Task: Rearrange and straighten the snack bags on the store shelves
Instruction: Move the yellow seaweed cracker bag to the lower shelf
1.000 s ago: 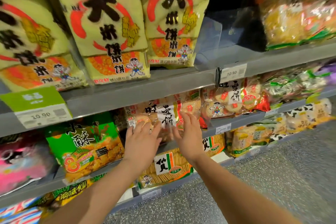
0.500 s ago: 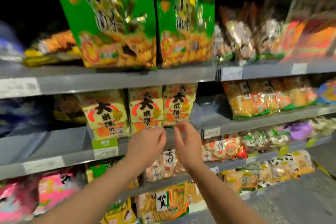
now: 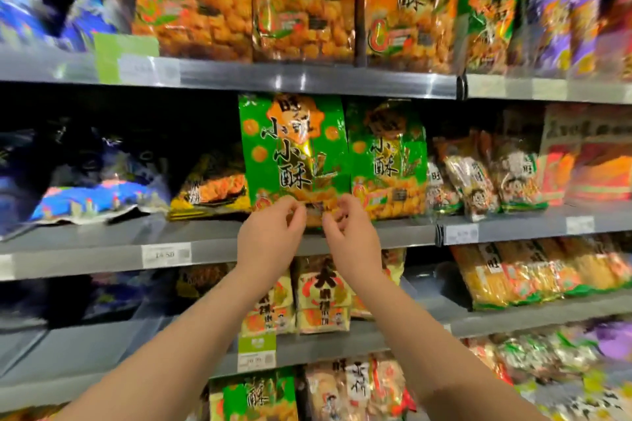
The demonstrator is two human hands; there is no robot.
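Note:
An upright green snack bag [image 3: 294,150] stands on the middle grey shelf [image 3: 205,243], with a second green bag [image 3: 388,161] right beside it. My left hand [image 3: 270,239] and my right hand [image 3: 354,239] are raised side by side at the first bag's bottom edge. The fingers of both hands are curled and pinch its lower corners. The bag's bottom strip is hidden behind my fingers.
Orange bags [image 3: 301,3] fill the shelf above. A dark yellow bag [image 3: 212,188] and blue bags [image 3: 95,195] lie flat to the left. Yellow rice cracker bags [image 3: 321,294] stand on the shelf below my wrists. Mixed packets [image 3: 478,174] crowd the right.
The view has swung upward by two shelves. My hands rose from the lower cracker bags to the green bag, and their fingers have closed on its bottom edge.

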